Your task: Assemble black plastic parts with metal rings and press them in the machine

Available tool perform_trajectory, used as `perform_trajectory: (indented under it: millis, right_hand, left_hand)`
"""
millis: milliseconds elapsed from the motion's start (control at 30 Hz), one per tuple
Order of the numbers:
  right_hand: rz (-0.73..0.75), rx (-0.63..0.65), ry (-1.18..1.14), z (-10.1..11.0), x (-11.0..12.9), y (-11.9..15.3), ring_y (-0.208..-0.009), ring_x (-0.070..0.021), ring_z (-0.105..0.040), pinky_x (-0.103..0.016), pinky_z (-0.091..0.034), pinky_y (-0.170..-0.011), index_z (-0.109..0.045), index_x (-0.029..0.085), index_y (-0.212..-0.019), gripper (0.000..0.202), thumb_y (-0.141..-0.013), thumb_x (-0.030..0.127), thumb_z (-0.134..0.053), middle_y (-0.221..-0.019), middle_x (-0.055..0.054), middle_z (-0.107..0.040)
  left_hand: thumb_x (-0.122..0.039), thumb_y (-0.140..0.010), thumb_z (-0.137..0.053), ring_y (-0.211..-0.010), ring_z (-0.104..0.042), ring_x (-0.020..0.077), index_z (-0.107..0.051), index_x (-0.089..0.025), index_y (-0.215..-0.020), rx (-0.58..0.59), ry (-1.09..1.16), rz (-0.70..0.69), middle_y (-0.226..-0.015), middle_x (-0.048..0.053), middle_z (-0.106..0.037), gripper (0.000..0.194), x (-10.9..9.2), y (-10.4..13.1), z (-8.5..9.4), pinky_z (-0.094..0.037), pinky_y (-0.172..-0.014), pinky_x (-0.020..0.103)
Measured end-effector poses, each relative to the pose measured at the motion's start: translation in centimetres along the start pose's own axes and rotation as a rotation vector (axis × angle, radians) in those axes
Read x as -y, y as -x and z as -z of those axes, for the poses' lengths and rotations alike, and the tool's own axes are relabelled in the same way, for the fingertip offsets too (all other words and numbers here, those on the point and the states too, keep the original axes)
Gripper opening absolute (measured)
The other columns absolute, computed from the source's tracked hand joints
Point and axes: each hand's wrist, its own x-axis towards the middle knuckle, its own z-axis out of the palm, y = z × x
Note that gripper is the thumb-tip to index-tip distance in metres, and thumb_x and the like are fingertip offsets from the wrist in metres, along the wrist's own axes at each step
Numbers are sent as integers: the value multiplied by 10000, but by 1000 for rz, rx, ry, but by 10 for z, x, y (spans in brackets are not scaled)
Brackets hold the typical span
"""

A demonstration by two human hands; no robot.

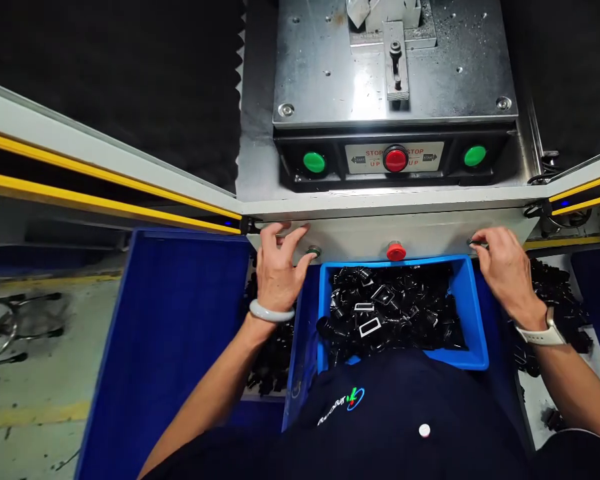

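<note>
With hands apart, left hand (281,270) spread by the button (316,251) left of centre, right hand (506,272) curled centre right, hold unclear, any press is best made squarely

Pale plate (365,160) on the machine's black control panel (334,157) said STOP in red twice, one each side of the red button (396,159), with UP under both, also red. Dark arrows (359,160) at its ends pointed outward and read START. The person's navy shirt (395,400) had white lettering (331,411) by a small logo (354,399), couldn't make it out tho.
</note>
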Motion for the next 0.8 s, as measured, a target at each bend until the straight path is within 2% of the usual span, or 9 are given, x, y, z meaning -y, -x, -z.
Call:
perform_trajectory:
  millis: [100, 200, 267, 400, 533, 600, 667, 733, 800]
  right_hand:
    - [101, 186, 96, -15, 26, 26, -1014, -222, -633, -323, -476, -797, -626, 199, -1118, 156, -1068, 228, -481, -1088, -92, -692]
    - [145, 466, 267, -44, 45, 44, -988, -227, -655, -316, -469, -734, -641, 168, -1126, 249, -1012, 63, -446, -1087, -114, -706]
    - [149, 543, 341, -63, 51, 48, -976, -244, -663, -322, -469, -718, -646, 130, -1122, 332, -940, -36, -425, -1117, -152, -711]
    - [157, 566, 344, -79, 51, 45, -964, -257, -675, -330, -479, -726, -646, 101, -1132, 365, -915, -63, -402, -1140, -194, -708]
    - [120, 578, 336, -71, 53, 49, -966, -270, -674, -340, -483, -735, -648, 107, -1088, 332, -913, -53, -415, -1063, -186, -704]
    - [98, 578, 316, -64, 54, 52, -974, -272, -677, -341, -486, -731, -644, 113, -1095, 333, -920, -48, -412, -1067, -175, -701]
    - [85, 570, 280, -55, 54, 53, -975, -272, -680, -345, -495, -737, -637, 125, -1100, 306, -950, -16, -411, -1064, -160, -701]
    - [100, 557, 228, -44, 52, 53, -991, -264, -683, -345, -510, -768, -623, 148, -1088, 226, -1008, 71, -426, -1077, -147, -700]
    - [105, 532, 47, -34, 48, 51, -1001, -243, -692, -334, -525, -806, -597, 177, -1083, 128, -1048, 196, -475, -1097, -126, -703]
  left_hand:
    - [-211, -1013, -609, -1045, -644, 234, -691, -206, -1227, 21, 134, -120, -1189, 113, -642, 230, -41, 21, -5, -541, -937, 379]
    - [-93, -1046, -493, -1100, -651, 210, -704, -215, -1228, 323, 100, -496, -1230, 83, -725, 304, -82, 37, -20, -515, -902, 348]
    - [-80, -1054, -463, -1230, -624, 236, -673, -186, -1329, 489, -37, -685, -1371, 89, -703, 362, -102, 42, -34, -503, -949, 379]
    - [-131, -1077, -450, -1301, -603, 256, -639, -117, -1395, 661, -260, -830, -1465, 110, -655, 370, -115, 47, -55, -482, -1057, 436]
    - [-86, -1041, -490, -1316, -606, 283, -694, -93, -1256, 643, -267, -903, -1416, 144, -678, 296, -110, 50, -52, -445, -1118, 482]
    - [-48, -1010, -509, -1331, -599, 293, -686, -97, -1189, 634, -127, -854, -1392, 168, -685, 257, -109, 48, -42, -444, -1113, 495]
    - [-53, -978, -551, -1276, -624, 277, -655, -137, -1140, 655, 165, -654, -1363, 156, -695, 210, -110, 44, -26, -471, -1072, 477]
    - [-129, -938, -659, -1151, -661, 245, -617, -176, -1088, 698, 582, -295, -1256, 122, -722, 162, -113, 37, -9, -516, -991, 419]
    - [-254, -886, -776, -982, -670, 199, -595, -200, -1104, 728, 1004, 140, -1111, 75, -719, 288, -116, 29, 3, -550, -837, 333]
